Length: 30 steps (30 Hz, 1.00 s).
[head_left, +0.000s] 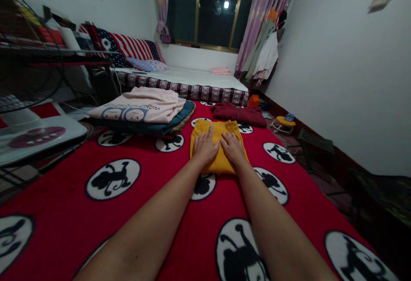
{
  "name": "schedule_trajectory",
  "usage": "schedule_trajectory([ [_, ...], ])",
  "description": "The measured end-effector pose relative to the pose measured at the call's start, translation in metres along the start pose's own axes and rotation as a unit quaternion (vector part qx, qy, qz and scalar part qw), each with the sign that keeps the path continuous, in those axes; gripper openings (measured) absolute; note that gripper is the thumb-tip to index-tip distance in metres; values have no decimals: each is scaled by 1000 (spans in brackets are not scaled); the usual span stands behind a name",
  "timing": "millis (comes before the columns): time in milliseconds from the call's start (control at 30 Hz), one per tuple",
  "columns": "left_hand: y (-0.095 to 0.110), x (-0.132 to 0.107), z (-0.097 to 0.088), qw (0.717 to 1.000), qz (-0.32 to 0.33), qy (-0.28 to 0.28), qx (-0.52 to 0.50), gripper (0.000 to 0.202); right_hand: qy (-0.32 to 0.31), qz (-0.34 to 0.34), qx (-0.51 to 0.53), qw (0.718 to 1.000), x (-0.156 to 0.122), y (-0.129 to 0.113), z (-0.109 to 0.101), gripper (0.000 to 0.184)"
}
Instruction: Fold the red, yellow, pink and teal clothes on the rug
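A folded yellow garment [221, 163] lies on the red blanket [154, 178] with its white cartoon circles. My left hand [205, 146] rests flat on the left part of the garment, fingers stretched away from me. On its right part lies my right hand [233, 146], also flat with fingers spread. To the left stands a pile of folded clothes, a pale pink printed shirt [144, 103] on top and a dark teal garment [173, 120] below. Behind the yellow garment and to the right is a folded dark red garment [240, 114].
A bed [192, 78] with pillows stands under the window. On the left are a cluttered desk [64, 52] and a white stool [41, 137] with a pink pattern. A yellow round stool [285, 121] and a dark folding stool [316, 142] stand along the right wall.
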<state>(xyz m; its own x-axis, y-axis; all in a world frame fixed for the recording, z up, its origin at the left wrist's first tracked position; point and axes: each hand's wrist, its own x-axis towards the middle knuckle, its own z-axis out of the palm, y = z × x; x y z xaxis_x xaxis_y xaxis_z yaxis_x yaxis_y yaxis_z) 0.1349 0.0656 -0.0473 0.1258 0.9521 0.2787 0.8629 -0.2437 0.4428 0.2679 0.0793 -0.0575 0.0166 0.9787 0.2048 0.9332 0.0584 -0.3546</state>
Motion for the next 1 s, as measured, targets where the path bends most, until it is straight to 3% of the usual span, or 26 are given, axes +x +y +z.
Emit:
schedule_trajectory([
  [133, 0, 0, 0, 1000, 0, 2, 0, 72, 0, 0, 3, 1000, -1, 0, -1, 48],
  [333, -1, 0, -1, 999, 30, -16, 37, 43, -5, 6, 11, 1000, -1, -1, -1, 48],
  [633, 0, -1, -1, 999, 22, -5, 28, 43, -7, 7, 5, 1000, -1, -2, -2, 48],
  [833, 6, -10, -4, 995, 17, 88, 43, 40, -7, 6, 1, 1000, -2, -3, -4, 48],
  [1000, 5, -9, -1, 996, 14, 47, 70, 45, -5, 7, -2, 1000, -2, -3, -4, 48],
])
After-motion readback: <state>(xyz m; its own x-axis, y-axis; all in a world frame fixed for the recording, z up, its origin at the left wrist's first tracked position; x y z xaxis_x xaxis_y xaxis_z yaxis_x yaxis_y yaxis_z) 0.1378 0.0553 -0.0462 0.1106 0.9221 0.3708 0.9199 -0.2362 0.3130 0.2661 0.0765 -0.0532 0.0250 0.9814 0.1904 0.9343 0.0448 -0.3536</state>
